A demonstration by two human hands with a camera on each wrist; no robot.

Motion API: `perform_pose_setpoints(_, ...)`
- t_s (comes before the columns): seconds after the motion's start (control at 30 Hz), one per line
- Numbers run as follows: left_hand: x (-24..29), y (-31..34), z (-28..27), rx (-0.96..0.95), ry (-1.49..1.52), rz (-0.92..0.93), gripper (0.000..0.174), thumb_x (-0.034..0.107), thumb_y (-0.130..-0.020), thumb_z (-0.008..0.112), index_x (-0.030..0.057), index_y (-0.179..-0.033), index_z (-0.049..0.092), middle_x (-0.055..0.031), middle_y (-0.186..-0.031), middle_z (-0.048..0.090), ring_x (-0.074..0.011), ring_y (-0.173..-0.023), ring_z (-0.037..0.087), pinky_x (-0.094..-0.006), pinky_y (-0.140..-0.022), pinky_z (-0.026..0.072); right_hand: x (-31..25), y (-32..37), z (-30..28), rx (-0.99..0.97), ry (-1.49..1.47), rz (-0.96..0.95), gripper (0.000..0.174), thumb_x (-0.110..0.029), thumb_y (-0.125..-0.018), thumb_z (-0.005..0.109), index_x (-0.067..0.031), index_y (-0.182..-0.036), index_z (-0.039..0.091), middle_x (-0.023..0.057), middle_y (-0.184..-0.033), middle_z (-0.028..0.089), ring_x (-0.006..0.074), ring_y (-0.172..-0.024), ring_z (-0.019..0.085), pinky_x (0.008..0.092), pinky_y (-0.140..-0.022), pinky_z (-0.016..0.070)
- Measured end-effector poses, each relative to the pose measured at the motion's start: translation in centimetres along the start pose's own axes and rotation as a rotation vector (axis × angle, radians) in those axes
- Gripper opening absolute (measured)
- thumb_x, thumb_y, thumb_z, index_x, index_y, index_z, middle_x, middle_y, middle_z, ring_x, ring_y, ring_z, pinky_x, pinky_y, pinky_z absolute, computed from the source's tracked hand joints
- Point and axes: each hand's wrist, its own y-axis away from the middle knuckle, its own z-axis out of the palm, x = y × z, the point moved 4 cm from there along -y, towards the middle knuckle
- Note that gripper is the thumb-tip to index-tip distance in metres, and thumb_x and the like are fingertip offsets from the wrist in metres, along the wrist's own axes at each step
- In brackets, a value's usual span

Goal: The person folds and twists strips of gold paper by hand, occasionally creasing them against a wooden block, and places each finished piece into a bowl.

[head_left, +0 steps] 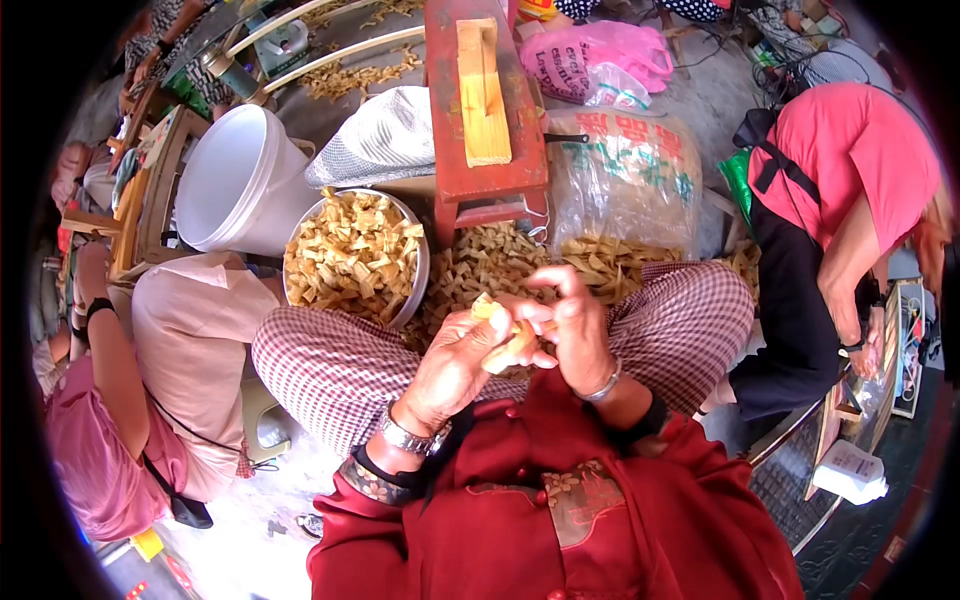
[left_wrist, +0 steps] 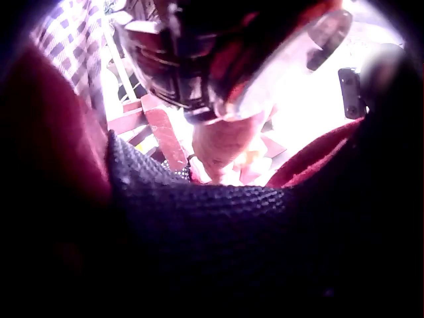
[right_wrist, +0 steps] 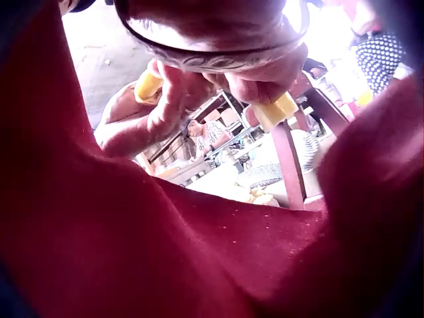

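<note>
In the head view the left hand [head_left: 447,372] grips a folded yellowish piece [head_left: 512,352], its thumb across it; a paler end [head_left: 487,306] stands out above the thumb. Close on the other side is the right hand [head_left: 583,340], fingers bent, their tips at the same folded piece. The right wrist view shows yellow material [right_wrist: 147,87] in the left hand [right_wrist: 132,122] and a yellow end [right_wrist: 275,111] under the curled fingers of the right hand [right_wrist: 258,76]. Glare and the sleeve hide most of the left hand [left_wrist: 225,142] in the left wrist view.
Ahead stands a red bench [head_left: 490,190] with a wooden block [head_left: 484,95] on it. Left of it are a tub [head_left: 424,275] heaped with folded pieces and a white bucket [head_left: 225,180]. Loose pieces [head_left: 490,265] lie beyond the lap. People sit on both sides.
</note>
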Motion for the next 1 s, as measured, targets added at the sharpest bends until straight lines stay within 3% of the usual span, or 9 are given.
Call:
perform_pose_setpoints(0.07, 0.4, 0.0, 0.2, 0.010, 0.101, 0.017, 0.045, 0.033, -0.097, 0.047, -0.0083, -0.112, 0.055, -0.0120, -0.092, 0.059, -0.0151, -0.074, 0.053, -0.0433, -0.078, 0.0532, 1.0, 0.3, -1.5, 0.122, -0.039, 0.045, 0.037, -0.035, -0.100, 0.036, -0.0039, -0.096, 0.055, 0.0011, -0.075, 0.051, 0.0064, -0.063, 0.047, 0.0221, -0.054, 0.0402)
perform_pose_setpoints(0.17, 1.4, 0.4, -0.3, 0.079, 0.171, 0.043, 0.045, 0.032, -0.097, 0.047, -0.0090, -0.112, 0.055, -0.0073, -0.087, 0.056, -0.0151, -0.077, 0.054, -0.0451, -0.082, 0.0520, 1.8, 0.6, -3.7, 0.133, -0.090, 0.098, 0.040, -0.038, -0.100, 0.036, -0.0052, -0.088, 0.056, -0.0001, -0.077, 0.052, 0.0050, -0.057, 0.040, 0.0209, -0.050, 0.0354)
perform_pose_setpoints(0.3, 1.8, 0.3, -1.6, 0.123, 0.179, 0.059, 0.043, 0.030, -0.098, 0.046, -0.0092, -0.115, 0.053, -0.0073, -0.090, 0.056, -0.0133, -0.073, 0.055, -0.0457, -0.081, 0.0532, 0.1, 0.1, -2.8, -0.045, 0.292, -0.062, 0.019, -0.019, -0.089, 0.061, -0.0021, -0.083, 0.059, 0.0057, -0.069, 0.055, 0.0092, -0.056, 0.048, 0.0253, -0.051, 0.0378)
perform_pose_setpoints(0.33, 2.0, 0.2, -1.6, 0.144, 0.067, 0.078, 0.045, 0.031, -0.098, 0.046, -0.0090, -0.117, 0.052, -0.0070, -0.092, 0.057, -0.0118, -0.073, 0.056, -0.0396, -0.075, 0.0558, -0.5, -0.1, -2.6, -0.051, 0.343, -0.060, 0.012, -0.011, -0.083, 0.067, -0.0002, -0.082, 0.060, 0.0100, -0.066, 0.055, 0.0156, -0.055, 0.053, 0.0284, -0.052, 0.0398)
perform_pose_setpoints(0.43, 1.9, 0.2, -1.6, 0.314, -0.234, 0.069, 0.049, 0.038, -0.097, 0.046, -0.0070, -0.115, 0.054, -0.0077, -0.086, 0.056, -0.0126, -0.068, 0.055, -0.0348, -0.066, 0.0573, -0.6, -0.2, -2.1, -0.023, 0.359, -0.112, 0.013, -0.012, -0.084, 0.066, -0.0003, -0.082, 0.060, 0.0108, -0.067, 0.056, 0.0207, -0.055, 0.054, 0.0305, -0.052, 0.0410)
perform_pose_setpoints(0.47, 1.2, 0.4, -2.4, 0.361, -0.301, 0.002, 0.041, 0.033, -0.095, 0.051, -0.0049, -0.110, 0.057, -0.0046, -0.073, 0.056, -0.0088, -0.056, 0.051, -0.0261, -0.054, 0.0538, -0.7, -0.2, -2.0, -0.025, 0.360, -0.119, 0.013, -0.012, -0.084, 0.066, -0.0004, -0.082, 0.060, 0.0109, -0.067, 0.056, 0.0211, -0.055, 0.054, 0.0309, -0.052, 0.0414)
perform_pose_setpoints(0.57, 0.7, 0.5, -2.9, 0.419, -0.398, -0.053, 0.029, 0.024, -0.093, 0.058, -0.0034, -0.102, 0.059, -0.0011, -0.063, 0.054, -0.0056, -0.045, 0.045, -0.0202, -0.042, 0.0447, -1.0, -0.2, -1.9, -0.043, 0.381, -0.137, 0.014, -0.013, -0.083, 0.067, -0.0006, -0.082, 0.060, 0.0110, -0.067, 0.057, 0.0217, -0.056, 0.055, 0.0316, -0.052, 0.0423)
perform_pose_setpoints(0.73, 1.1, 0.9, -3.0, 0.484, -0.165, 0.040, 0.014, 0.015, -0.090, 0.061, 0.0009, -0.090, 0.060, 0.0024, -0.059, 0.047, -0.0027, -0.042, 0.033, -0.0172, -0.038, 0.0304, -1.5, 0.2, -1.4, -0.127, 0.399, -0.177, 0.015, -0.012, -0.081, 0.070, -0.0004, -0.080, 0.061, 0.0109, -0.065, 0.057, 0.0215, -0.054, 0.055, 0.0311, -0.051, 0.0423)
perform_pose_setpoints(1.0, 3.4, 2.5, -2.8, 0.463, -0.087, 0.207, 0.006, 0.005, -0.089, 0.057, 0.0004, -0.091, 0.060, -0.0015, -0.072, 0.057, -0.0045, -0.054, 0.045, -0.0202, -0.042, 0.0404, -2.8, 0.5, -2.9, -0.068, 0.387, -0.315, 0.013, -0.011, -0.078, 0.072, -0.0033, -0.075, 0.062, 0.0088, -0.064, 0.058, 0.0238, -0.053, 0.056, 0.0327, -0.049, 0.0423)
